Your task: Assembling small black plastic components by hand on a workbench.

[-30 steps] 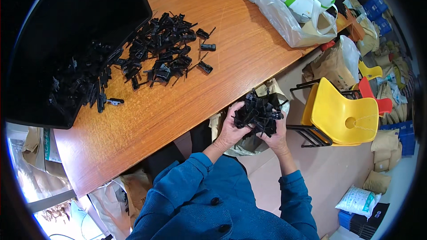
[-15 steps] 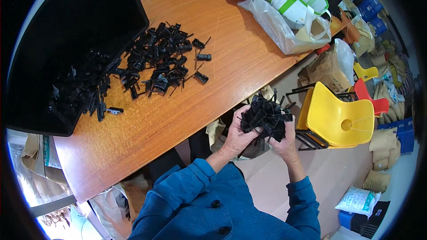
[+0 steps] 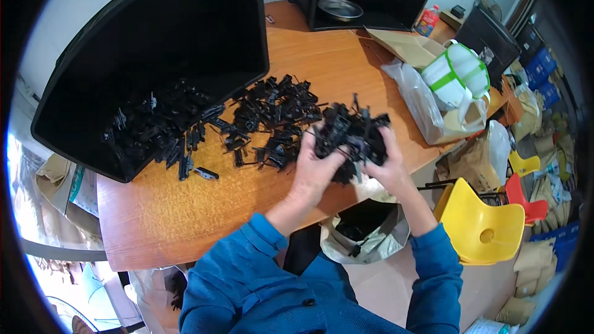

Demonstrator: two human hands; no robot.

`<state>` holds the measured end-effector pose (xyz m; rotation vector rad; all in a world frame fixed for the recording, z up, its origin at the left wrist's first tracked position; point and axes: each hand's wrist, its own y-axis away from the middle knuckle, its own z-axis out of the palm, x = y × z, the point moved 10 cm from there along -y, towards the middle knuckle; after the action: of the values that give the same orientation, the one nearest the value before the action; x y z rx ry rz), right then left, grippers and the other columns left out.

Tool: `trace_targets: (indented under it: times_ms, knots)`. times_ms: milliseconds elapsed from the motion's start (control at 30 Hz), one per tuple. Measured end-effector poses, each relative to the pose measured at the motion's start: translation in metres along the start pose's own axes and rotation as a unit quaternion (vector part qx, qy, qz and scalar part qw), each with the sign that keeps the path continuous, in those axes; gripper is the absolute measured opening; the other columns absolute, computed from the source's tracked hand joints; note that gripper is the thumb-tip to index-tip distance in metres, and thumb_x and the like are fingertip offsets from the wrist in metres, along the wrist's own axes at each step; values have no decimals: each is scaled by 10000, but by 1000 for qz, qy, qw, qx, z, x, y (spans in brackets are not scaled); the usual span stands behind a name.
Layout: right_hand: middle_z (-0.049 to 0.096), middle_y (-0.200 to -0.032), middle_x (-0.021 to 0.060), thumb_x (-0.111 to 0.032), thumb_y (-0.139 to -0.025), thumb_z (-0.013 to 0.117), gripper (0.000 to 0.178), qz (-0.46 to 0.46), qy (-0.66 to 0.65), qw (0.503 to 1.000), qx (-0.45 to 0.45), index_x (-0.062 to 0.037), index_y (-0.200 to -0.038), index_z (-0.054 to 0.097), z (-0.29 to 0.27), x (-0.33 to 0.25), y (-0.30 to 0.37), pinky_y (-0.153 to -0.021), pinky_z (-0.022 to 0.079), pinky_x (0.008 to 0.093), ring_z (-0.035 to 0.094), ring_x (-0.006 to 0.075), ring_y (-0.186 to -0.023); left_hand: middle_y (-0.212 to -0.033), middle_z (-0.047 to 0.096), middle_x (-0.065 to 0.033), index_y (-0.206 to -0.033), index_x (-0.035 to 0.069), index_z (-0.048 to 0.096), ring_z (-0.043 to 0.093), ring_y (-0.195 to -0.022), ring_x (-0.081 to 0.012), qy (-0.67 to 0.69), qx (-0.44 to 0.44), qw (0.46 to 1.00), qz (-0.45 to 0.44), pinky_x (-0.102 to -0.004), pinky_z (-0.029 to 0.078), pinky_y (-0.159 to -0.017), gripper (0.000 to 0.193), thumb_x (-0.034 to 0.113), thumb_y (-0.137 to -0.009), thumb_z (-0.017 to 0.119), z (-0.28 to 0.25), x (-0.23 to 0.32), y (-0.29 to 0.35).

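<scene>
Between my two hands is a big clump of small black plastic parts [image 3: 346, 133], with thin stems poking out on several sides. My left hand [image 3: 317, 170] cups the clump from the left, its thumb across the front. My right hand [image 3: 391, 164] grips it from the right. The clump is held above the wooden table [image 3: 204, 216], close to its near edge. Just left of it lies a loose heap of similar black parts [image 3: 272, 117]. More black parts [image 3: 161, 127] are piled in a large black tray [image 3: 185, 31] farther left.
An open sack [image 3: 365, 247] with dark contents stands below the table edge. A green-and-white bucket [image 3: 456, 77] sits in a clear plastic bag [image 3: 417, 105] at the right. Beyond are a metal bowl [image 3: 340, 8], a yellow chair [image 3: 486, 229] and a red chair [image 3: 525, 200].
My hands have carried the clump from beyond the table's edge to over the table, beside the heap. The view has shifted, showing the open sack and the bowl more fully.
</scene>
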<state>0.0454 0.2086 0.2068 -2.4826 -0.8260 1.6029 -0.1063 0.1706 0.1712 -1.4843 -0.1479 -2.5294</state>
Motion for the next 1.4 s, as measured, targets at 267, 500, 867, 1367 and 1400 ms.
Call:
trace_targets:
  times_ms: [267,500,867,1367,1400]
  knots:
    - [445,-1277,214,-318,-752,740,812,-14,80,995,-52,-54,-1402,331,88,31,-108,-1015,359,403,430,332,-1210,-1345,329,-259,-1410,27,251,371,-1247,-346,-276,93,955,59,-401,324,-1059,930,264,-691,791,-129,32,-96]
    - [424,-1295,223,-216,-826,670,636,-29,156,985,-65,-68,-1373,381,72,33,-95,-1035,356,401,396,369,-1237,-1313,376,-264,-1332,-20,351,359,-1260,-386,-557,9,820,129,-402,313,-1074,706,198,-753,692,-128,71,-87]
    - [642,-923,173,-192,-791,701,380,212,106,865,-443,3,-1099,593,49,86,138,-786,496,331,636,278,-862,-892,586,-135,-912,38,588,595,-728,-326,-451,-211,810,309,-328,500,-639,171,-5,-754,634,25,6,75]
    - [566,-847,126,-97,-755,664,225,-3,246,930,-273,-49,-946,557,62,86,235,-713,452,422,570,317,-812,-762,617,-81,-737,97,597,633,-784,-235,-611,-374,677,169,-345,500,-693,33,93,-734,565,17,-150,201]
    - [566,-847,126,-97,-755,664,225,-22,243,928,-282,-49,-946,557,62,82,234,-713,452,422,570,317,-812,-774,625,-101,-745,80,595,642,-780,-258,-600,-390,689,118,-370,509,-664,28,87,-742,568,22,-154,206]
